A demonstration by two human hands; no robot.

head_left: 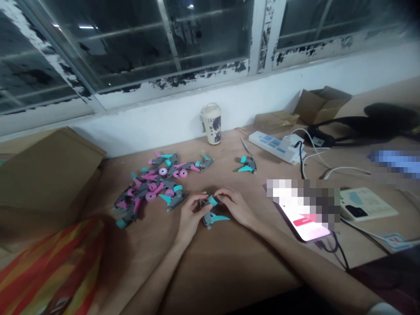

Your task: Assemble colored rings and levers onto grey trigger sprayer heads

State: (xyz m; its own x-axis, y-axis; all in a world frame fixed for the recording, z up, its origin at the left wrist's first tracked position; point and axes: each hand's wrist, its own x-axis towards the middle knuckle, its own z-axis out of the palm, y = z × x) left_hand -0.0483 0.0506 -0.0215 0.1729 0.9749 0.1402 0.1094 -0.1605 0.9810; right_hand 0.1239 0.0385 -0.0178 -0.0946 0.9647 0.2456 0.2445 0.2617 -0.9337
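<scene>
My left hand (193,214) pinches a teal-and-gray spray trigger (207,218); I can't tell if my right hand (236,207) grips too. A loose pinch could drop it.

On the worktop (226,162), a pile of spray heads (151,196) lies to the left of the left hand (192,212). One held spray head (213,200) is between this hand and the right hand (238,208). Behind them, near the wall (164,119), stands a cup (213,124). Another spray head (251,164) lies apart, before the power strip (266,144). Further right and nearer lies a phone (300,213). A carton (49,175) is at the far left.
</scene>
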